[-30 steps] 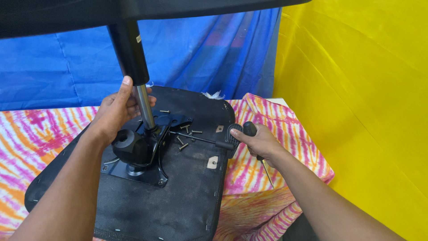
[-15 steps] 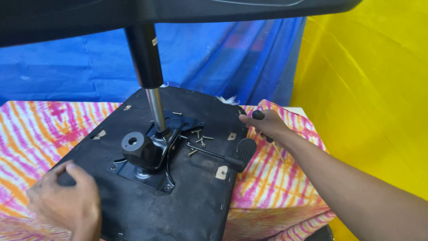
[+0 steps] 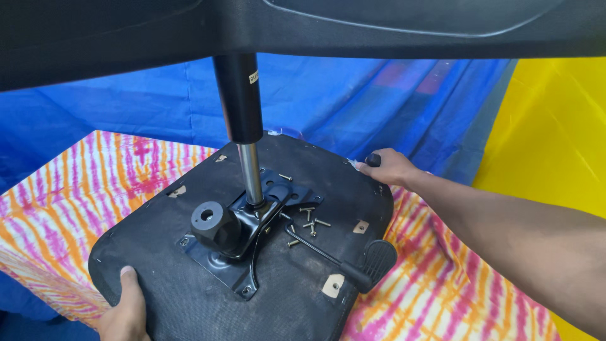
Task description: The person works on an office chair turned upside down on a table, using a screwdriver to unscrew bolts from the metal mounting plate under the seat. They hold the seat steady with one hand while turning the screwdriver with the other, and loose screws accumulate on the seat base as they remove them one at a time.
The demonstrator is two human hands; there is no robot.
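- The left hand [image 3: 126,309] is clamped on the near edge of the upturned office chair seat [image 3: 189,303], thumb laid on top, the other fingers hidden underneath.
- The right hand [image 3: 388,167] is closed on the far edge of the same seat, with a small black screwdriver handle [image 3: 374,159] kept under the fingers.
- The seat is found lying underside up on a desk covered by an orange-and-pink tie-dye cloth [image 3: 76,196].
- A black tilt mechanism plate [image 3: 243,237] with a round tension knob [image 3: 211,221] is seated at the centre; a gas lift cylinder [image 3: 243,120] rises from it.
- Loose screws [image 3: 309,221] are scattered just beside the plate, above a lever with a ribbed paddle [image 3: 379,256].
- Judged step: the seat is being turned or repositioned between fastening work. Any further shift calls for a level seat, lest the screws roll off.
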